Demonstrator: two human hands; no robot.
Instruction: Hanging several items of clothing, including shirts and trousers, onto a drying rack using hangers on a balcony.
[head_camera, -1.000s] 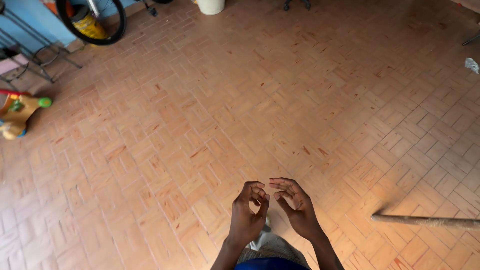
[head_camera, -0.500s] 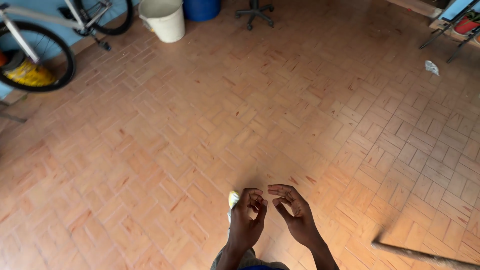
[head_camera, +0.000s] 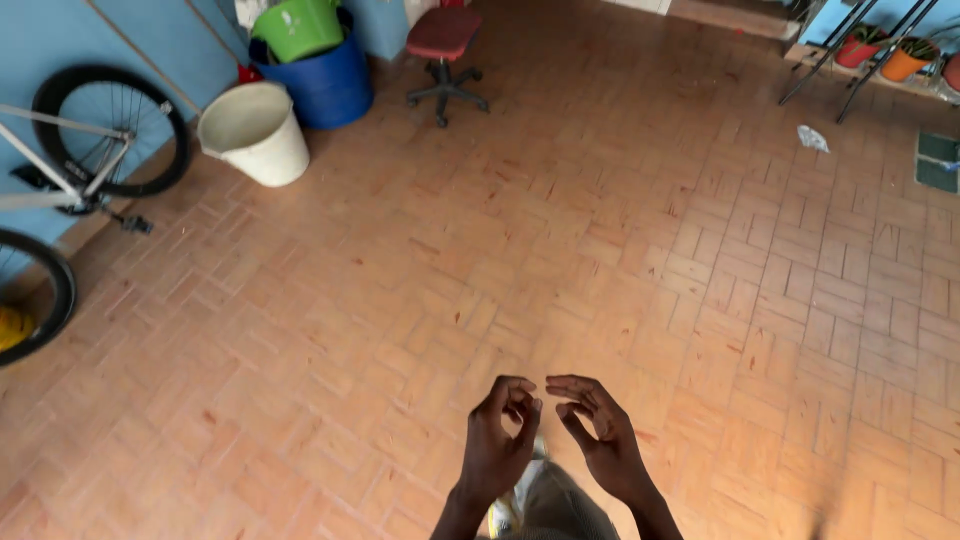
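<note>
Fingers curl loosely on both the left hand (head_camera: 497, 440) and right hand (head_camera: 600, 440), each grip empty (fingertips nearly meeting), held close together above the herringbone brick floor (head_camera: 560, 230). Far off stand a white bucket (head_camera: 255, 132), blue barrel (head_camera: 322, 85), red swivel chair (head_camera: 444, 55) and bicycle (head_camera: 70, 190).

Single head-worn view, angled steeply downward and forward over the brick floor (head_camera: 620, 230). Nearest, at the bottom edge: left hand (head_camera: 497, 447) and right hand (head_camera: 603, 440). Farthest, along the top edge: bucket (head_camera: 254, 133), chair (head_camera: 443, 50).
</note>
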